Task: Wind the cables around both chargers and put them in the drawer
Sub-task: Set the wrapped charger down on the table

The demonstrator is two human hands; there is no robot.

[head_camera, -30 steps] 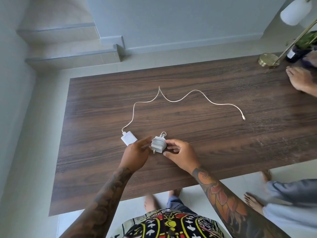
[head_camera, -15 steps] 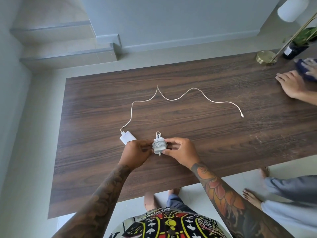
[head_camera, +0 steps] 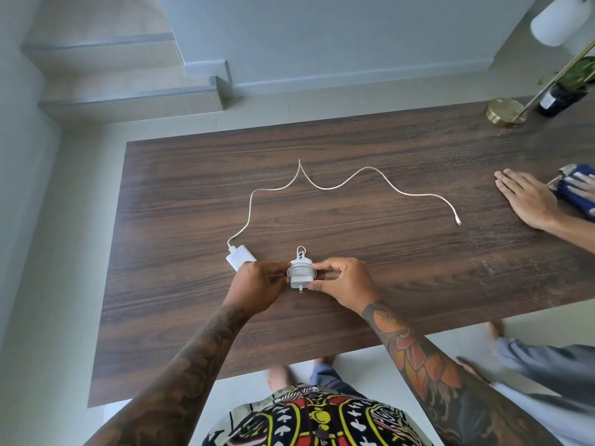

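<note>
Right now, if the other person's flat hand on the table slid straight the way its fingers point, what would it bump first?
Probably the loose cable's plug end. That hand points left across the table, with only bare wood between.

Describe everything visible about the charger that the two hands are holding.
The wound charger is a small white block, plastic by its look, with its cable coiled tightly round its middle. A short loop of cable end sticks up at its far side; a plug pin points toward the person. The left hand and right hand pinch it from either side, over the wooden table.
</note>
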